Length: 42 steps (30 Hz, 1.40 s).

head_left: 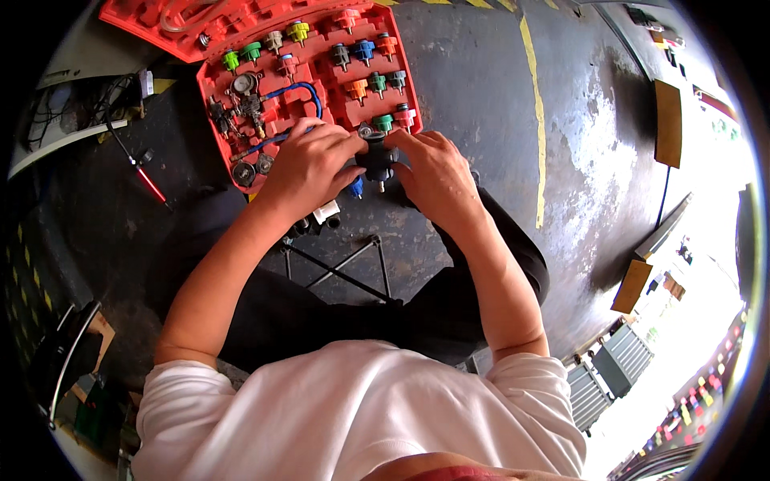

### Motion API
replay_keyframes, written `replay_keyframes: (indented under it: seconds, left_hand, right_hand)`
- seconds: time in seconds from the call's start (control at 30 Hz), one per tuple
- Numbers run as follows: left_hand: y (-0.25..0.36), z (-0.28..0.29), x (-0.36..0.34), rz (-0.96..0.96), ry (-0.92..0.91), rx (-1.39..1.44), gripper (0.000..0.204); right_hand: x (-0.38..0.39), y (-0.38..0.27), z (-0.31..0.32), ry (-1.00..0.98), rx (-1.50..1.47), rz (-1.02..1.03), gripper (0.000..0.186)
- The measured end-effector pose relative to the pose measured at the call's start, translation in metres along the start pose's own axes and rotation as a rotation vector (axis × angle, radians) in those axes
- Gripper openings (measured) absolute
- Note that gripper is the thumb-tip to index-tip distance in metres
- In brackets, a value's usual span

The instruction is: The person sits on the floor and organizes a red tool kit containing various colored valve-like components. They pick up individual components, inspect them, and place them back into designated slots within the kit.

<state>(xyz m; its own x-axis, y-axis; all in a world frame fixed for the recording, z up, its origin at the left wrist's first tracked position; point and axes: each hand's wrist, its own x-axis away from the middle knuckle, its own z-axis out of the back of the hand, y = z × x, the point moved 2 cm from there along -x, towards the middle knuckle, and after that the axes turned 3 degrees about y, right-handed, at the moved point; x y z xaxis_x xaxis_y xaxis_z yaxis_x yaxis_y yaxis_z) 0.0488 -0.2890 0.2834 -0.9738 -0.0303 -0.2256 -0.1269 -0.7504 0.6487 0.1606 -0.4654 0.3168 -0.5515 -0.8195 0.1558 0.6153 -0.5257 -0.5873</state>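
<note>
Both hands meet over the near edge of an open red tool case [321, 56]. My left hand [313, 164] pinches the left side of a black, cap-like adapter [378, 159] with a metal stem pointing down. From the other side, the thumb and fingers of my right hand [437, 172] close on the same adapter. Just below it shows a small blue adapter [355, 187], partly hidden by my left hand. In the case sit several coloured adapters, among them a yellow adapter [297, 31] and an orange adapter [356, 89]. A gauge [244, 83] and a blue hose [303, 86] lie in its left half.
Under the case's near edge stands a folding frame with crossed black legs [341, 272]. A red and black tool [149, 183] lies on the dark floor at left. A yellow floor line [536, 104] runs to the right. Grey slatted panels [622, 361] are at lower right.
</note>
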Motion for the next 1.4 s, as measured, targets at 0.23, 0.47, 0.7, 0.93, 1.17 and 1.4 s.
replay_keyframes:
  seconds: [0.23,0.47,0.7,0.93,1.17,1.4]
  left_hand:
    - [-0.038,-0.001,-0.022,0.051,-0.032,0.063,0.031]
    - [-0.060,-0.003,-0.019,0.072,0.043,0.108,0.032]
    - [-0.069,-0.009,-0.032,0.094,0.134,0.130,0.029]
    - [-0.115,-0.024,-0.071,0.299,-0.115,0.430,0.041]
    - [-0.251,-0.172,-0.103,0.504,-0.050,-0.112,0.050]
    - [-0.297,-0.258,-0.131,0.523,-0.025,-0.261,0.062]
  right_hand:
    - [-0.034,0.014,0.000,0.036,0.000,0.047,0.035]
    - [-0.054,0.012,0.000,-0.024,0.009,0.024,0.036]
    - [-0.069,0.012,0.001,0.206,0.106,0.207,0.032]
    - [-0.068,0.030,0.022,0.211,0.218,0.127,0.033]
    - [-0.053,0.044,0.028,0.177,0.235,0.049,0.034]
    - [-0.047,0.046,0.017,0.123,0.242,0.040,0.026]
